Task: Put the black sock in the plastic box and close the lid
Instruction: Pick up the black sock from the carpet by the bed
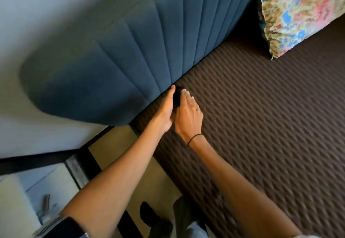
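Note:
A small dark bundle, the black sock (176, 98), sits between my two hands on the brown quilted bed cover (261, 116), right at the foot of the blue padded headboard (112, 66). My left hand (166, 109) presses against its left side with fingers stretched out. My right hand (188, 114) cups its right side, fingers together and pointing away from me. Most of the sock is hidden by the hands. No plastic box is in view.
A floral pillow (298, 12) lies at the far right of the bed. Left of the bed are a pale wall, a dark skirting line and light floor. A dark-socked foot (149, 213) shows at the bottom.

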